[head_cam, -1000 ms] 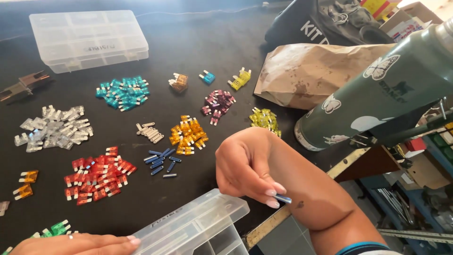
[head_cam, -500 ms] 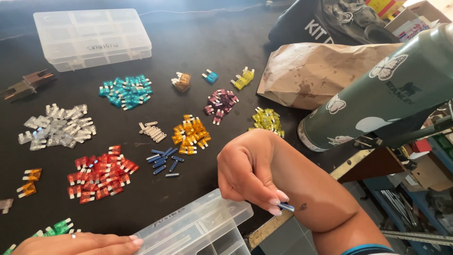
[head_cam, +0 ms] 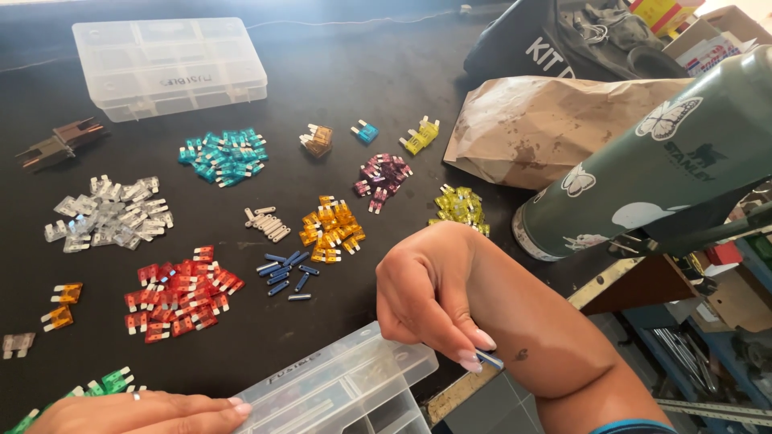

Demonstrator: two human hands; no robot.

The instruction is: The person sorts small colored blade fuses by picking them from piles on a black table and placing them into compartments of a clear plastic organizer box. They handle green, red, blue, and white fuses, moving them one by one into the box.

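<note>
Slightly lower than a moment ago, the right hand [head_cam: 434,301] pinches a small blue fuse [head_cam: 488,359] just right of the near clear organizer box [head_cam: 346,390], steadied by the flat left hand [head_cam: 145,411]; sorting seems underway, needing a careful drop into a compartment.

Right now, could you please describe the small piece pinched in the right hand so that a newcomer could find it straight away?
Start at the clear plastic compartment box at the near edge of the black table. Just right of it the right hand curls downward, fingertips over the table's edge. Pinched there is a small blue fuse, a slim dark-blue sliver, the only piece off the table rather than in a sorted pile.
</note>
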